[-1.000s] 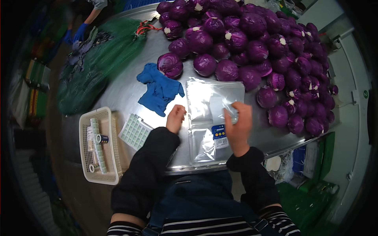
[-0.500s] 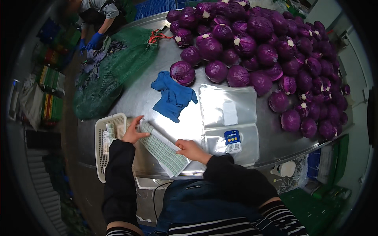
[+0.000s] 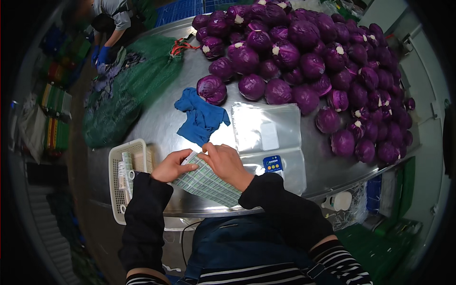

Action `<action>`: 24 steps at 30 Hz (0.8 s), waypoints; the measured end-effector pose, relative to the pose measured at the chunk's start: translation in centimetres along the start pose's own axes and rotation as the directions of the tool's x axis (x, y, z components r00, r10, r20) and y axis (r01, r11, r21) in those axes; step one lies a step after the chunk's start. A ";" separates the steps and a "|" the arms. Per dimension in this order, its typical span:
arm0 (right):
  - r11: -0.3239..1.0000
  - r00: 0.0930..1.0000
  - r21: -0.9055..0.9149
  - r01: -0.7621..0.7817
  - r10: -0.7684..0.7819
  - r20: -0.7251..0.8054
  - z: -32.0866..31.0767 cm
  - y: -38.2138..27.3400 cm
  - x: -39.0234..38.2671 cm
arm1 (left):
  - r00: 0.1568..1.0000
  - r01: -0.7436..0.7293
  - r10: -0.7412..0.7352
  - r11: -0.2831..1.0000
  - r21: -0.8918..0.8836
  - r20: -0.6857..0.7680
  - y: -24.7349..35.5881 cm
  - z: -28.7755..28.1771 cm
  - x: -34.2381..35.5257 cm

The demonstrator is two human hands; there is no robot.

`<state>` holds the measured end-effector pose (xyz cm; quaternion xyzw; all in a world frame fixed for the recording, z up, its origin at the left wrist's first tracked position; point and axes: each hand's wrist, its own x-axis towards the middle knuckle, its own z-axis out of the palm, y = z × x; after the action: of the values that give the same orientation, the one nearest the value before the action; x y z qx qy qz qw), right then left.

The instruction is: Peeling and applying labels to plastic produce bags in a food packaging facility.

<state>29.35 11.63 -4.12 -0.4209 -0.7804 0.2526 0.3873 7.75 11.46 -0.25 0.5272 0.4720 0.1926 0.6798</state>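
Observation:
A sheet of green-and-white labels in a grid (image 3: pixel 209 183) slants over the near edge of the steel table, held up between both hands. My left hand (image 3: pixel 172 166) grips its upper left end, with the thumb lying over the printed face. Close beside it, my right hand (image 3: pixel 224 164) pinches the sheet's top edge, fingers bent and palm turned down. Part of the sheet's right side is hidden under my right hand and wrist. Just beyond my fingers lies a crumpled blue cloth or glove (image 3: pixel 202 116).
A cream plastic basket (image 3: pixel 113 180) with rolled labels stands left. Clear plastic bags (image 3: pixel 247 123) and a blue card (image 3: pixel 272 164) lie right. Red cabbages (image 3: pixel 304 35) are heaped behind. A green mesh sack (image 3: pixel 152 71) lies far left, near a co-worker's blue-gloved hands (image 3: pixel 100 56).
My right hand has moved from the sheet's lower right side up to its top edge, beside my left hand. My left hand has shifted slightly right and closed on the sheet. The view has shifted slightly.

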 end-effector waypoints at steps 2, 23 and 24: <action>0.998 0.998 0.027 0.049 -0.048 -0.039 0.4 0.0 0.0 | 1.000 -0.013 0.013 1.000 0.000 0.002 0.1 0.1 -0.2; 0.743 0.715 -0.205 -0.637 0.669 0.204 -9.2 14.4 -10.9 | 0.832 -0.511 0.534 0.634 0.581 0.148 -8.3 13.0 8.6; 0.745 0.707 -0.282 -0.605 0.665 0.240 -8.8 15.0 -11.2 | 0.783 -0.601 0.563 0.579 0.551 0.264 -7.9 14.7 9.3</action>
<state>47.31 10.45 -14.24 -0.6501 -0.6591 0.3642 0.1016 22.74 7.72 -11.42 0.8471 0.2879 0.2262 0.3852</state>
